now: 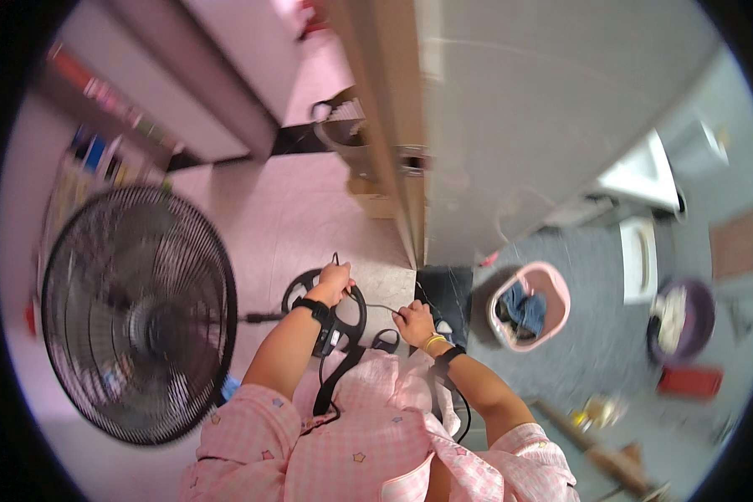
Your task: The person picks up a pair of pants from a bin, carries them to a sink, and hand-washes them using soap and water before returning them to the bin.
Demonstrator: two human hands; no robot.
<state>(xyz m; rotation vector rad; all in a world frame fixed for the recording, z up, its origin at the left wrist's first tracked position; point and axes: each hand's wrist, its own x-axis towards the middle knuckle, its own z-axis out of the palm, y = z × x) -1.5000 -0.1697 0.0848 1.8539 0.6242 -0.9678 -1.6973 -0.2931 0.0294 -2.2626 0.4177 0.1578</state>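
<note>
A thin dark cable (378, 306) stretches between my two hands. My left hand (336, 283) is closed around one part of it, and a small loop sticks up beyond the fingers. My right hand (415, 323) pinches the cable between thumb and fingers, a little lower and to the right. Under my left hand lies a round black spoked base (359, 314), partly covered by my forearm. To the left stands a large black pedestal fan (139, 314), with a short dark pole (260, 318) showing beside its grille. The cable's ends are hidden.
A door frame (408, 207) and a grey panel (539, 113) rise ahead. On the grey floor to the right stand a pink basket with clothes (561, 314), a purple tub (696, 332) and a red container (689, 381). A dark slipper (386, 341) lies near my feet.
</note>
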